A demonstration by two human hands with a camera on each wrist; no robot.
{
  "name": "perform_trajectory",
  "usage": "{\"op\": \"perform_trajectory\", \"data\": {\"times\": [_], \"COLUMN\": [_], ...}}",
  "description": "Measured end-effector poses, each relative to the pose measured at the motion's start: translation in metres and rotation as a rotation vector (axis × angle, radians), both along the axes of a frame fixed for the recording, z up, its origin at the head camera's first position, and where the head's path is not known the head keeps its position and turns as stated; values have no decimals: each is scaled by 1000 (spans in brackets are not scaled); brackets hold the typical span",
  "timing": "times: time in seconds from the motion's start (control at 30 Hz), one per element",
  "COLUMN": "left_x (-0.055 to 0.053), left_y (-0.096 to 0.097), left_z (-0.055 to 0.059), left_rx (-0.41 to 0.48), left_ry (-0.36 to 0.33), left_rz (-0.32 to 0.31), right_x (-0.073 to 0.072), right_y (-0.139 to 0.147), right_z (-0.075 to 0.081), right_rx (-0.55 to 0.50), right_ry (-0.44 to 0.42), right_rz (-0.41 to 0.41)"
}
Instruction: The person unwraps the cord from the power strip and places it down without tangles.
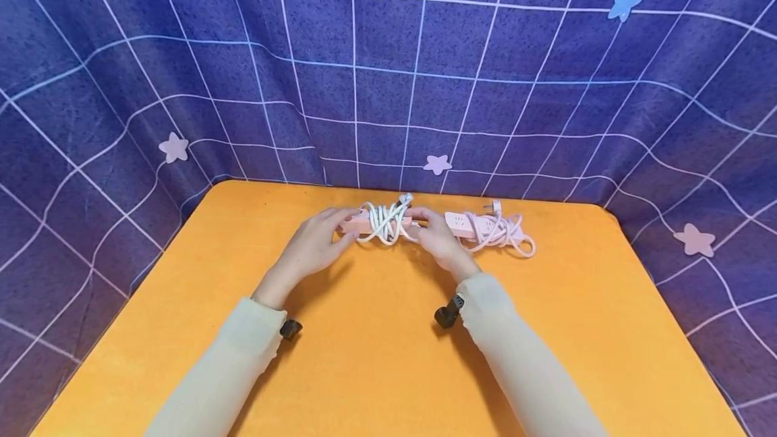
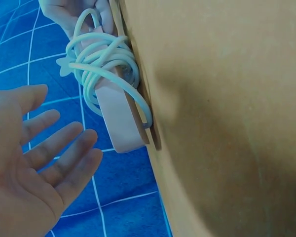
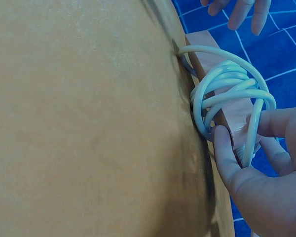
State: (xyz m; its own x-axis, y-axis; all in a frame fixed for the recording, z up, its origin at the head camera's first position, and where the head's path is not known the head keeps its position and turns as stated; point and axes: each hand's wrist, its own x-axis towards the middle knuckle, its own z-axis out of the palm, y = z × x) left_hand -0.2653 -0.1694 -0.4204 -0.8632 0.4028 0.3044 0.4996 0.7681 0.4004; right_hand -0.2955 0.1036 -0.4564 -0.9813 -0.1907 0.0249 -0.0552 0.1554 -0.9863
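Note:
A pink power strip (image 1: 358,222) lies at the back of the orange table, a white cord (image 1: 384,220) wound round its middle. The cord's plug (image 1: 405,199) sticks up at the far side. My right hand (image 1: 438,240) pinches the strip's right end; in the right wrist view its thumb (image 3: 224,148) and forefinger sit on either side of that end. Beside the left end is my left hand (image 1: 312,241), its fingers spread and relaxed. The left wrist view shows those fingers (image 2: 71,160) apart from the strip's bare end (image 2: 121,123).
Just right of my right hand lies a second pink power strip (image 1: 459,224) with a pink cord (image 1: 499,231) looped round it and its plug (image 1: 497,208) upright. A blue gridded curtain (image 1: 388,86) with stars rises behind the orange table (image 1: 376,356) and along both sides.

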Motion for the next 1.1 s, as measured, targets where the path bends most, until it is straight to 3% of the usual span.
{"op": "perform_trajectory", "data": {"times": [0.27,0.67,0.93,1.1], "left_x": [-1,-2,-12,-19], "left_y": [-1,5,21,32], "left_z": [-2,-4,-6,-8], "left_rx": [1,-14,8,20], "left_ry": [0,-4,35,43], "left_rz": [-1,-25,-62,-44], "right_x": [-5,-9,-10,-12], "right_y": [-3,-5,-5,-5], "right_z": [-5,-13,-15,-17], "right_rx": [-85,-88,-91,-92], "right_ry": [-74,-42,-29,-39], "right_rz": [16,9,9,18]}}
